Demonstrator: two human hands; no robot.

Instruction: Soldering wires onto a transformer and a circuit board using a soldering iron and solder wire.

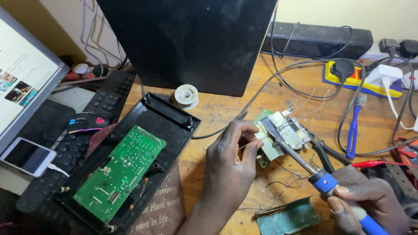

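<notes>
we can't make out the solder joint itself, the tip of the soldering iron (300,159) disappears against the small transformer (281,135) and its thin leads blur together. our right hand (370,204) is cut off at the frame's lower edge, fingers wrapped shut around the iron's blue handle. our left hand (233,152) pinches a thin wire (244,146) between thumb and fingertips, held up to the transformer's left side; hard to tell if the wire touches it. the transformer sits on the wooden table (226,109), mid-right, with black-handled pliers (324,150) just beside it. left of our arm lies a green circuit board (119,172) in an open black casing (170,117). a solder spool (186,95) stands near a big black box (187,43). a keyboard (104,98), mouse (87,122) and phone (27,156) sit far left, the monitor (21,74) cut off.
</notes>
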